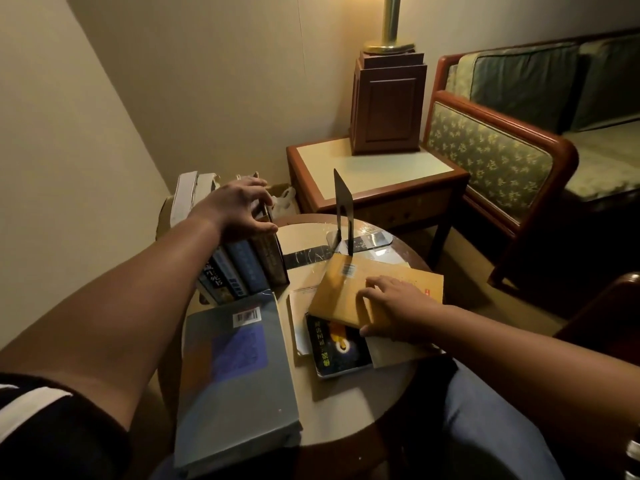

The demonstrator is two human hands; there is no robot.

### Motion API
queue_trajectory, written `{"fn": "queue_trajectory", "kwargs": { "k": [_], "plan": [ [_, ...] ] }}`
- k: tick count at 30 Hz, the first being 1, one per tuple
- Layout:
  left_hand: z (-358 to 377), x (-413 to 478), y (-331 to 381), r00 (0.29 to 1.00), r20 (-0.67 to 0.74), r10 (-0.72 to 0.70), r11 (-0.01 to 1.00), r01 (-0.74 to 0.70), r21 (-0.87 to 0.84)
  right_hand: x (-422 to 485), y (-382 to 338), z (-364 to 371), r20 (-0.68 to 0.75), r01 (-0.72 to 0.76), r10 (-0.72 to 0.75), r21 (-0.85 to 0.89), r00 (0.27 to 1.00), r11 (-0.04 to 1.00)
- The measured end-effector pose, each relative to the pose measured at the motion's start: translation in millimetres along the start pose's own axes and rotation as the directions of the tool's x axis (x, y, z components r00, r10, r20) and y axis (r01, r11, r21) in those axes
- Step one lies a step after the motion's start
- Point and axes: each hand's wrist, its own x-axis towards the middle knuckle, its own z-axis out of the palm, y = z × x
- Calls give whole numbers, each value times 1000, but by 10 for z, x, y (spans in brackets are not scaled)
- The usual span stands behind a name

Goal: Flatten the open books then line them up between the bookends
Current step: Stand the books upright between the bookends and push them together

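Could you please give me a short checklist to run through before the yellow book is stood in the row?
1. Standing row of books steadied: ok, the left hand rests on top.
2. Yellow book gripped: cannot tell; the right hand lies on it, thumb at its near edge.
3. Yellow book closed and flat: ok.
4. Gap between row and black bookend free: ok, only bare table shows there.
5. Second bookend behind the row: cannot tell, hidden.
6. All books shelved: not ok; the grey book and dark book lie flat.
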Motion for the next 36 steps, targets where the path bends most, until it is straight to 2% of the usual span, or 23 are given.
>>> {"fn": "queue_trajectory", "kwargs": {
  "k": [4, 6, 8, 11, 16, 21, 28, 32, 36],
  "plan": [
    [6, 10, -5, 1000, -8, 2, 1000, -2, 4, -157, 380, -19, -58, -286, 300, 172, 952, 943],
    [18, 24, -17, 1000, -11, 0, 1000, 0, 8, -251, 597, 0, -39, -396, 420, 268, 907, 878],
    [18, 44, -37, 1000, -6, 2, 1000, -2, -7, -309, 763, 47, 9, -442, 488, 439, 873, 782],
    [28, 65, -54, 1000, -6, 11, 1000, -11, -11, -347, 857, 125, 20, -392, 488, 627, 873, 674],
    [37, 51, -58, 1000, -17, 9, 1000, -9, -10, -372, 818, 199, -145, -252, 518, 744, 843, 619],
    [24, 41, -23, 1000, -24, 2, 1000, -2, 2, -369, 814, 162, -202, -106, 507, 852, 838, 513],
    [13, 27, 4, 1000, -20, 12, 1000, -12, 7, -462, 662, -219, -406, 145, 384, 820, 830, 554],
    [26, 40, -17, 1000, -23, 7, 1000, -7, 13, -464, 483, -648, -552, 261, 259, 690, 792, 675],
    [28, 53, -48, 1000, -3, 12, 1000, -12, -6, -327, 240, -1068, -628, 267, 221, 587, 746, 765]
  ]
}}
